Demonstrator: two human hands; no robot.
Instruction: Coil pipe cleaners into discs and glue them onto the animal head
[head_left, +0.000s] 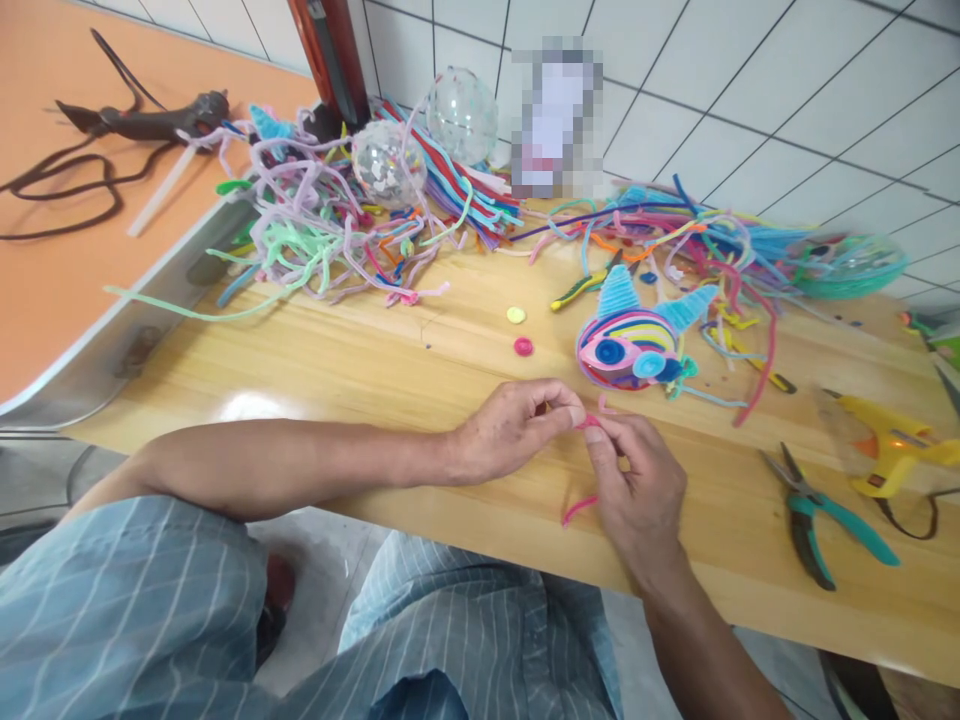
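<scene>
Both hands meet over the front of the wooden table, pinching a small piece of pink pipe cleaner [587,421]. My left hand [517,425] grips one side of it between thumb and forefinger. My right hand [637,475] holds the other side, with a loose pink end hanging below near its palm. Just behind them sits a striped pipe-cleaner animal head [631,345] with light-blue ears and blue button eyes. A pink button [523,346] and a yellow button [516,314] lie behind my left hand.
Teal-handled pliers [814,520] and a yellow glue gun [889,440] lie at the right. Tangled pipe cleaners [300,220] and clear balls [463,115] crowd the back left. Yellow-handled pliers [585,287] rest behind the animal head. A dark glue gun [161,118] lies on the orange table.
</scene>
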